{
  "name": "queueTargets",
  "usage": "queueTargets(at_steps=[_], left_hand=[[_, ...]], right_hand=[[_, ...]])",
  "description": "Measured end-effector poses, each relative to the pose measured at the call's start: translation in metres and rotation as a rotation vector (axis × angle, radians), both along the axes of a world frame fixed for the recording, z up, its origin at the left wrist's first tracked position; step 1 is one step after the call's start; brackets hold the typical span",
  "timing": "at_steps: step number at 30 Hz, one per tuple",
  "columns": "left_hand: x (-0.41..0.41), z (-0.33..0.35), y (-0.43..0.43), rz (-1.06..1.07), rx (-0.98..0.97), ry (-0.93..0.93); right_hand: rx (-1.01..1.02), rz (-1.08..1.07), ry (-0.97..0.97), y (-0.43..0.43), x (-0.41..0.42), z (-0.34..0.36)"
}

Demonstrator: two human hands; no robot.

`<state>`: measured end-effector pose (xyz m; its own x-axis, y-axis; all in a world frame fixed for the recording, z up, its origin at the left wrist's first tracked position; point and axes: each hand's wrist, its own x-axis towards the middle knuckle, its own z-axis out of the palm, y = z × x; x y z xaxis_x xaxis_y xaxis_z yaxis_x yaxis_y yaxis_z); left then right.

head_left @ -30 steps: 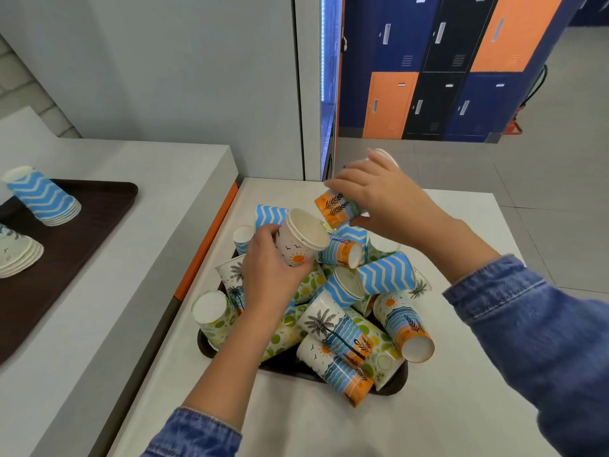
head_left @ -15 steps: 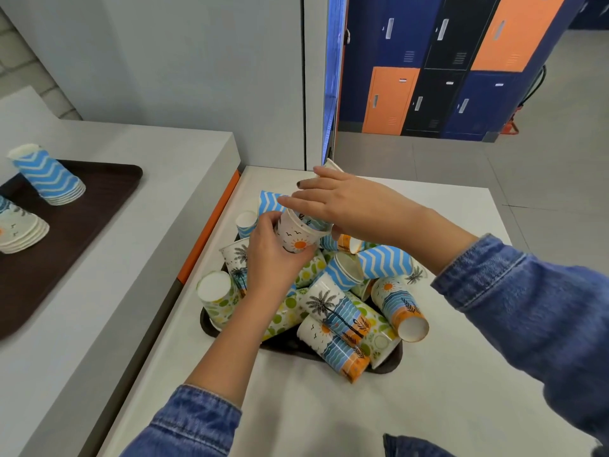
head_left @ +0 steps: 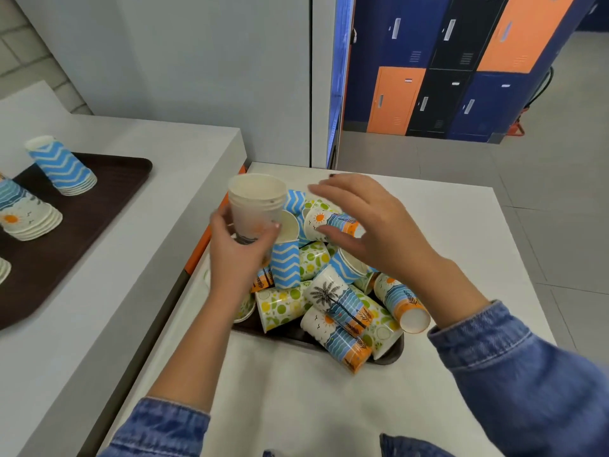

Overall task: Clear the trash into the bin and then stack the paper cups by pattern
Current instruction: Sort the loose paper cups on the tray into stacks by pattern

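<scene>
My left hand (head_left: 242,255) holds a short stack of sun-pattern cups (head_left: 255,206) upright above the left side of a heap of mixed paper cups (head_left: 333,291). The heap lies on a dark tray (head_left: 392,351) on the white table. It mixes blue zigzag, green-dotted, palm and sun prints. My right hand (head_left: 372,232) hovers over the heap's far side with its fingers spread around a lying sun-pattern cup (head_left: 324,222), nothing gripped.
On the raised counter at left a brown tray (head_left: 99,199) carries sorted stacks: blue zigzag cups (head_left: 62,168) and sun-pattern cups (head_left: 23,212). An orange strip (head_left: 201,242) edges the counter beside the heap. Lockers and open floor lie beyond the table.
My right hand pushed its sun-pattern cup into the one in my left hand and let go. The left hand has raised the stack, and the right hand has gone to another cup.
</scene>
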<state>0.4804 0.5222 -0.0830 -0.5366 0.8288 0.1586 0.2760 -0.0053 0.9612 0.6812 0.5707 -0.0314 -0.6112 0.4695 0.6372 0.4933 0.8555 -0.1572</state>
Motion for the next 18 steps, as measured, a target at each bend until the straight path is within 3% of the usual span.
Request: queueTargets(at_steps=[4,8,18], left_hand=[[-0.03,0.014,-0.016,0.08,0.052,-0.026],[-0.049,0.021,-0.034,0.107,0.066,-0.073],[-0.017,0.004,-0.048,0.061,0.053,-0.137]], right_hand=[[-0.27,-0.154,0.149,-0.009,0.013,-0.037],[-0.397,-0.325,0.201,-0.02,0.032,-0.066],[-0.741,-0.883,0.133,-0.053,0.08,-0.116]])
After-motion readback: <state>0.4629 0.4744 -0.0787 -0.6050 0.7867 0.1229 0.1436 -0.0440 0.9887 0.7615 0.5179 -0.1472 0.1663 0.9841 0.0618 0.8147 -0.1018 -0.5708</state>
